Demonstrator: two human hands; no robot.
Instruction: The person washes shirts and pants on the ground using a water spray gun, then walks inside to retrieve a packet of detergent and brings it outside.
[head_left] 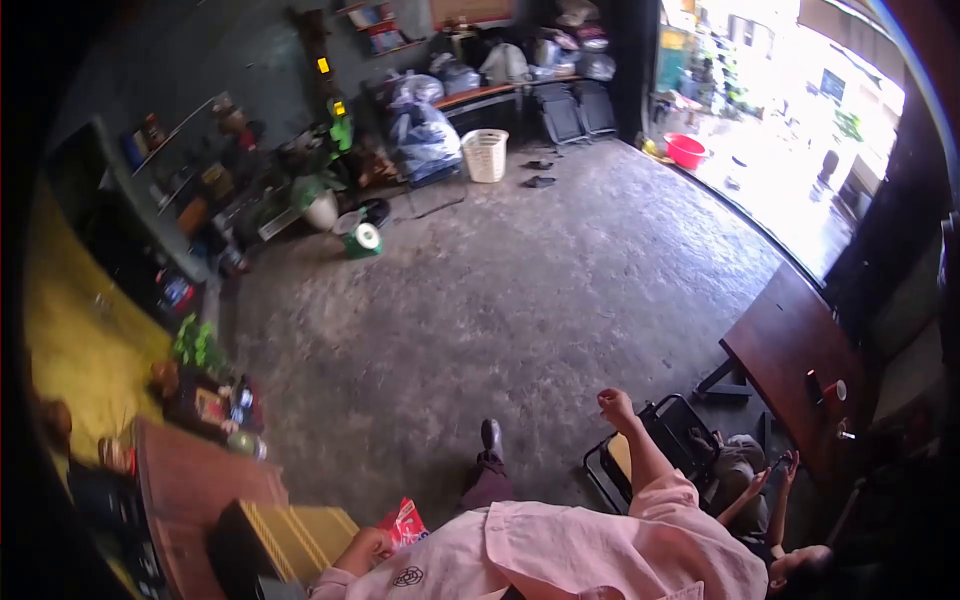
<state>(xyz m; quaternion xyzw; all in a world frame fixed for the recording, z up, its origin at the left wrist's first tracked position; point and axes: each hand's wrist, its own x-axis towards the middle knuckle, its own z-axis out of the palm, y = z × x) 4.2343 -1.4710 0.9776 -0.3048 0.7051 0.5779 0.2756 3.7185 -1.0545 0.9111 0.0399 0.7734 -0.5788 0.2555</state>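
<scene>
My left hand is low at the left, beside my pink shirt. Its fingers are closed on a red plastic packet with white printing, which sticks out to the right of the hand. A woven yellow-brown box is just left of that hand. On the other side, my right hand is held out in front over the floor, its fingers curled in with nothing visible in them. A black-framed folding chair is close by that arm.
Another person sits at the right, holding a phone. Brown tables stand at the right and left. Farther off are a green scale, a white basket, wrapped bags and a red basin by the doorway.
</scene>
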